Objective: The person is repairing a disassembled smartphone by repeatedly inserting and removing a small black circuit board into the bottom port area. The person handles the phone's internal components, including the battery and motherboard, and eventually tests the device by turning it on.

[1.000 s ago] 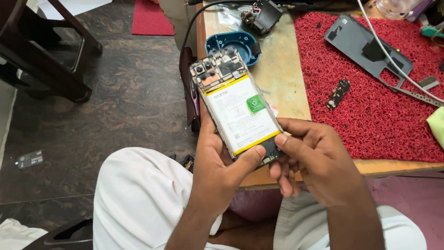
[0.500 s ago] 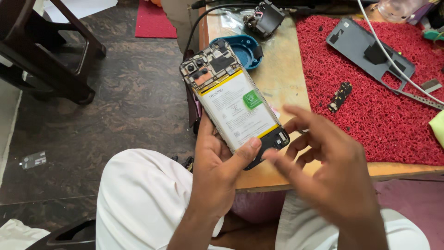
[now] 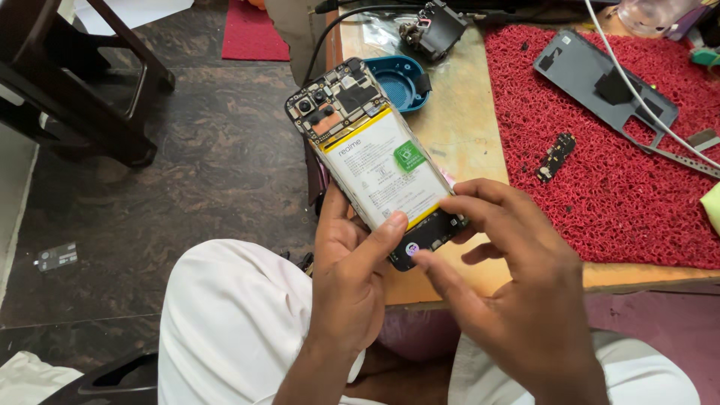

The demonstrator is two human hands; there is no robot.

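A: Nearest first, hands?
B: Left hand [image 3: 349,281] cradles the opened phone [image 3: 375,161] from below, thumb pressed on the battery's lower edge. Right hand [image 3: 517,289] is loose now, fingers spread, holding nothing; index tip hovers by the phone's bottom end.
A: Change vs a sec ago?
B: Then the right hand pinched the phone's lower end w/ thumb and fingers. Now it's let go, pulled back a bit. I'd judge the bottom part is being checked or poked, not gripped.
A: Which way's the phone pointing?
B: Long axis runs diagonal: bottom end near the lap, camera end up-left, over the table edge [image 3: 465,281]. Open back faces up.
A: Beyond?
B: Blue dish [image 3: 401,79], small circuit strip [image 3: 556,156] and grey back cover [image 3: 600,82] on the red mat [image 3: 622,202].
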